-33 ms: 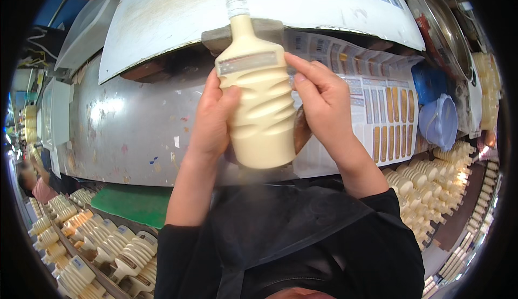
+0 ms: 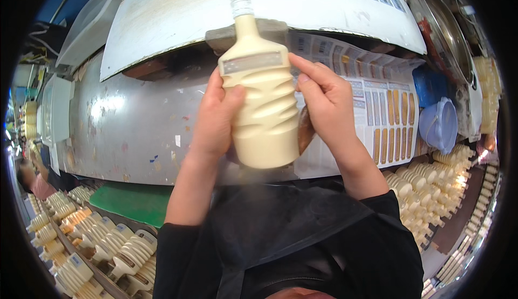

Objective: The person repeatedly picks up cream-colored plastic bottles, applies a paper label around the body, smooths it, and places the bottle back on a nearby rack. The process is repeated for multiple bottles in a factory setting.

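A cream-coloured bottle (image 2: pixel 264 115) with wavy, ribbed sides lies before me, its neck away from me and its clear threaded mouth (image 2: pixel 241 6) at the far end. A silvery-grey label strip (image 2: pixel 253 62) crosses its shoulder. My left hand (image 2: pixel 218 113) closes round the left side, with the thumb on top and some fingers hidden underneath. At the right edge my right hand (image 2: pixel 326 94) is partly closed; its index fingertip touches the bottle beside the strip's end, and the thumb is bent close by. A grey block (image 2: pixel 218 39) sits behind the neck.
Label sheets (image 2: pixel 391 104) cover the metal table's right side, near a lilac bucket (image 2: pixel 440 123). A white board (image 2: pixel 205 7) spans the back. Crowded bottles stand at lower left (image 2: pixel 124 245) and lower right (image 2: pixel 426 188). Another person (image 2: pixel 40 177) is at far left.
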Demonstrator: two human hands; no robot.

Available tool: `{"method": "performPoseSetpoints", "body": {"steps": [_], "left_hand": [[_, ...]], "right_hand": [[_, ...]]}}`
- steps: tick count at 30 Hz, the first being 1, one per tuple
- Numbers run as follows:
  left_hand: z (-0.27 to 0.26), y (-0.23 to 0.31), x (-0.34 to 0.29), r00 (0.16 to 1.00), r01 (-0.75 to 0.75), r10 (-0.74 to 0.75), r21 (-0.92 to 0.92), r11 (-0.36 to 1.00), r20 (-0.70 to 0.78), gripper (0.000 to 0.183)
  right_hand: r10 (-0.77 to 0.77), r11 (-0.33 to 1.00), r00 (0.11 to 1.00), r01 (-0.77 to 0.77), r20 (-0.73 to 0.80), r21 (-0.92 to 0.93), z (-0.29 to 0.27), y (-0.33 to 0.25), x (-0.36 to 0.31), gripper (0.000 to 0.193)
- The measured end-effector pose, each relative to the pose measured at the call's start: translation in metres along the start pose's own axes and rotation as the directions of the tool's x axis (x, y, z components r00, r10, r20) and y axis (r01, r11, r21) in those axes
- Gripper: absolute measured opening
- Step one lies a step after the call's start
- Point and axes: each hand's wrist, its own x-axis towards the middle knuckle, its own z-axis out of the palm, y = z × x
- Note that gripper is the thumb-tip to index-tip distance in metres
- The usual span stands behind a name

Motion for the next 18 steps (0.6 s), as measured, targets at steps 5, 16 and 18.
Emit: {"method": "performPoseSetpoints", "body": {"steps": [5, 16, 18], "left_hand": [[0.01, 0.005, -0.005, 0.989, -0.13, 0.144, 0.263, 0.956, -0.035, 0.064], [0.008, 0.002, -0.006, 0.97, -0.203, 0.242, 0.473, 0.857, -0.022, 0.073], [0.007, 0.0, -0.005, 0.961, -0.218, 0.277, 0.553, 0.804, -0.025, 0.078]], "right_hand": [[0.336, 0.928, 0.939, -0.344, 0.075, 0.146, -0.003, 0.003, 0.012, 0.033], [0.025, 0.945, 0.989, 0.024, 0.146, -0.326, 0.016, -0.034, 0.056, 0.05], [0.037, 0.91, 0.992, 0.016, 0.121, -0.414, 0.02, -0.039, 0.058, 0.053]]}}
